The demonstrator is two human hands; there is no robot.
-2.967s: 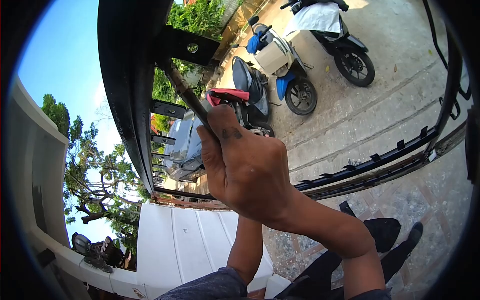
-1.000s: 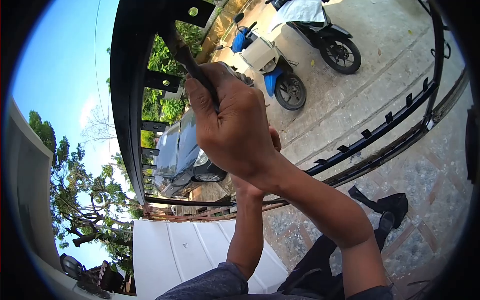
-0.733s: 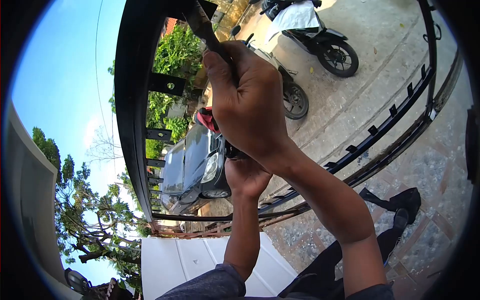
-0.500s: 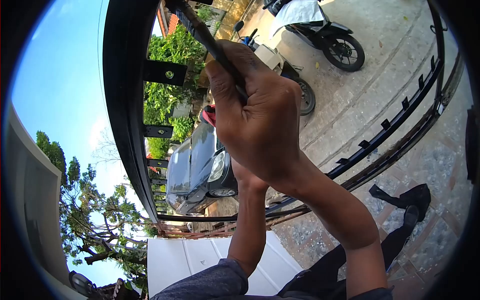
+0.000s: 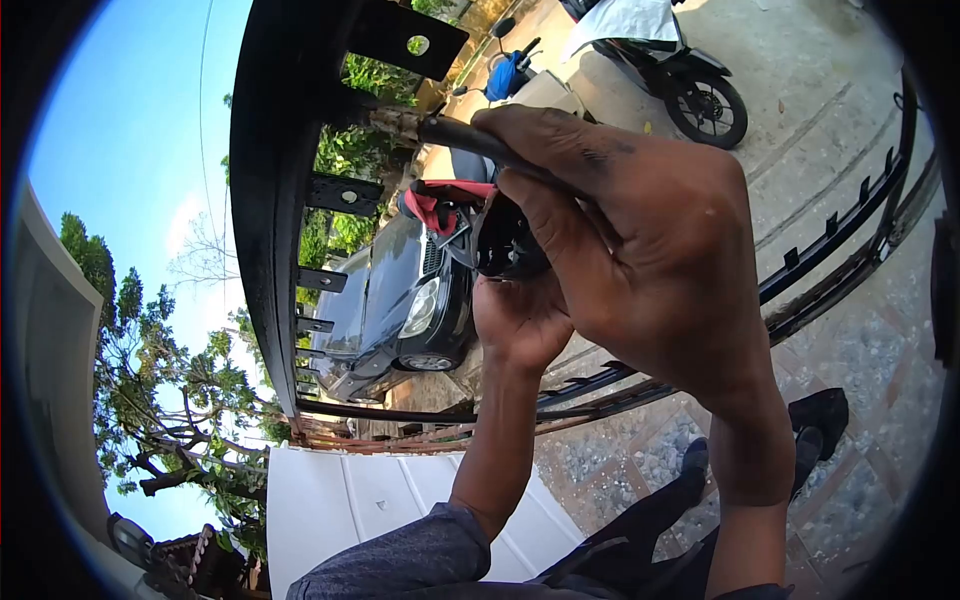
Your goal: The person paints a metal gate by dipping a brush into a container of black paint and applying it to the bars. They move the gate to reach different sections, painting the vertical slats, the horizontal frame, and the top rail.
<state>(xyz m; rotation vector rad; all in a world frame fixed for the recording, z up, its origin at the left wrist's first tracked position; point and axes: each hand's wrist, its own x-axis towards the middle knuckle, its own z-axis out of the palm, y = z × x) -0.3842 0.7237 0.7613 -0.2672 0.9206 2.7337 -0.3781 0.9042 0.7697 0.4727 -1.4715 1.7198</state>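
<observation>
My right hand (image 5: 660, 230) is closed around the dark handle of a brush (image 5: 470, 138). The brush end lies at a black metal bar (image 5: 265, 200) with square tabs that have holes. Below and to the left, my left hand (image 5: 520, 320) holds a dark container (image 5: 505, 235) from underneath, its fingers mostly hidden behind it. Dark, wet-looking material shows inside the container, and a red cloth or strip (image 5: 435, 205) is seen beside it. Dark smudges mark the skin of my right hand.
A curved black rail (image 5: 840, 235) with small tabs runs across the right side. Beyond stand a dark car (image 5: 400, 300) and motorcycles (image 5: 705, 105). A white panel (image 5: 370, 500) lies below, near my left sleeve. Trees (image 5: 180, 400) are at the left, tiled floor (image 5: 600, 470) at lower right.
My right hand has moved right and slightly down in view, uncovering the container in my left hand. The brush end now shows against the black bar. The whole view has shifted somewhat.
</observation>
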